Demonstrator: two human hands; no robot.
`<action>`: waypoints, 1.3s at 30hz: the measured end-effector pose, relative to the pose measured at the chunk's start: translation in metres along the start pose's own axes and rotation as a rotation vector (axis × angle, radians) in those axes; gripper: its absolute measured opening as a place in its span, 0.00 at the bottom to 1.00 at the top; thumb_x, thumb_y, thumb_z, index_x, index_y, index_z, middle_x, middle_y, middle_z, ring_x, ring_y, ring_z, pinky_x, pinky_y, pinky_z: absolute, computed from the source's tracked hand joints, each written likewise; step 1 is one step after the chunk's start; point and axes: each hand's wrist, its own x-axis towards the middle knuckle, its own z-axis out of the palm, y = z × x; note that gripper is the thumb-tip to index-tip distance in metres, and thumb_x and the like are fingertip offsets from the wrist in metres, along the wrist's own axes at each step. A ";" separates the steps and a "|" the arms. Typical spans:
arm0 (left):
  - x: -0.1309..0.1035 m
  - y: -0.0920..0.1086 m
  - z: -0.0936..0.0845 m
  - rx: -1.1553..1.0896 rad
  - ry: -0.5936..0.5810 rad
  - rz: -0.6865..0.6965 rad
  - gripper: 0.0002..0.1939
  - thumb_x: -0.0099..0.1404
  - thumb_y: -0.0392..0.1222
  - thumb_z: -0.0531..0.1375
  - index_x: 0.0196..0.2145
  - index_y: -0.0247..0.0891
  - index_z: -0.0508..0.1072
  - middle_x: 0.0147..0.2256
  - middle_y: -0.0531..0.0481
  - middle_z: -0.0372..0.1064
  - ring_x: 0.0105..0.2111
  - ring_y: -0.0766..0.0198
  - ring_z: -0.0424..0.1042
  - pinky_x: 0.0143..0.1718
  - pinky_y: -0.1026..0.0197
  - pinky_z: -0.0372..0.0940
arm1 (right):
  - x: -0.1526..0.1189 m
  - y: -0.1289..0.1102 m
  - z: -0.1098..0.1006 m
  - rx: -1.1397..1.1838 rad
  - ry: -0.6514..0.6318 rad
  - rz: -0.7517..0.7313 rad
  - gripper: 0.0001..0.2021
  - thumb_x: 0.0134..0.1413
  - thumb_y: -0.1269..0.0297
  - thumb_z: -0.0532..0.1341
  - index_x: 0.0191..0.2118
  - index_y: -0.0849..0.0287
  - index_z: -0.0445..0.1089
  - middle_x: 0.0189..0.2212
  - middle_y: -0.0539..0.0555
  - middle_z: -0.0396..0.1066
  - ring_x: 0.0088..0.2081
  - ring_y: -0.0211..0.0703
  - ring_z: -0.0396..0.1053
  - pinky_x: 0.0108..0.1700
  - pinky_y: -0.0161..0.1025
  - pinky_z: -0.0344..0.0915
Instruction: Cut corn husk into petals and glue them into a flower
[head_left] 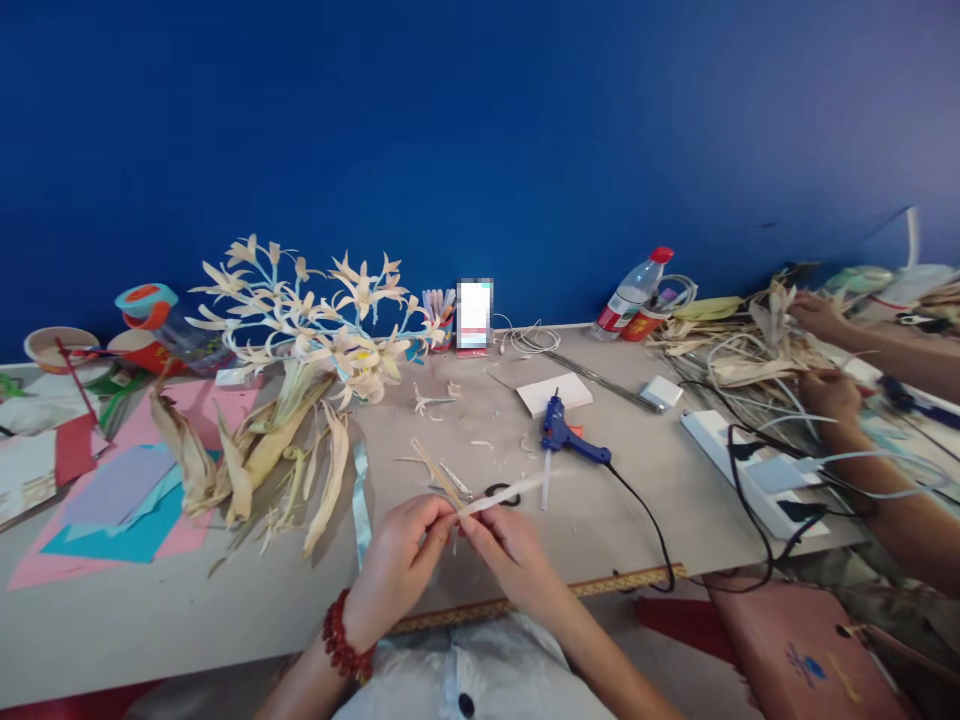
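Pinching one pale husk-like strip (508,494) over the tabletop (247,620), left hand (407,545) and right hand (519,556) clamp it, likely for steadiness; at two o'clock from them lies the blue glue gun (556,430).

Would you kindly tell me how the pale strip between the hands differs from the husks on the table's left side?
The pale strip is one narrow piece; the husks include several broader ones. The pale strip is pinched by the left hand and right hand, while the husks lie on the table. The pale strip looks whitish and fairly straight; the husks look yellower and curl. Both are light-coloured.
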 end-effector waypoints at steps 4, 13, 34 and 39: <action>-0.003 0.000 0.000 0.014 0.016 0.052 0.09 0.71 0.41 0.52 0.34 0.40 0.69 0.31 0.52 0.70 0.33 0.63 0.69 0.36 0.64 0.61 | 0.004 0.009 0.007 0.057 0.017 0.036 0.19 0.67 0.55 0.51 0.25 0.58 0.62 0.21 0.47 0.59 0.25 0.37 0.58 0.28 0.33 0.54; -0.007 -0.003 0.004 -0.093 0.084 -0.037 0.09 0.70 0.42 0.54 0.33 0.40 0.71 0.29 0.53 0.71 0.31 0.64 0.70 0.36 0.65 0.63 | 0.003 0.003 0.010 0.264 0.000 0.057 0.21 0.66 0.49 0.52 0.26 0.57 0.63 0.20 0.47 0.58 0.22 0.37 0.56 0.25 0.33 0.53; -0.012 0.005 0.002 -0.144 0.103 -0.051 0.09 0.69 0.40 0.54 0.31 0.39 0.69 0.28 0.52 0.70 0.31 0.63 0.69 0.35 0.64 0.63 | -0.002 -0.005 0.011 0.307 -0.040 0.077 0.21 0.65 0.48 0.54 0.25 0.57 0.64 0.21 0.47 0.58 0.23 0.36 0.57 0.24 0.32 0.55; -0.014 0.003 0.003 -0.161 0.114 -0.021 0.09 0.69 0.39 0.53 0.30 0.39 0.68 0.28 0.52 0.68 0.30 0.64 0.68 0.33 0.64 0.61 | -0.004 0.000 0.019 0.525 -0.043 0.212 0.22 0.59 0.45 0.59 0.24 0.58 0.64 0.16 0.44 0.55 0.15 0.31 0.51 0.15 0.29 0.47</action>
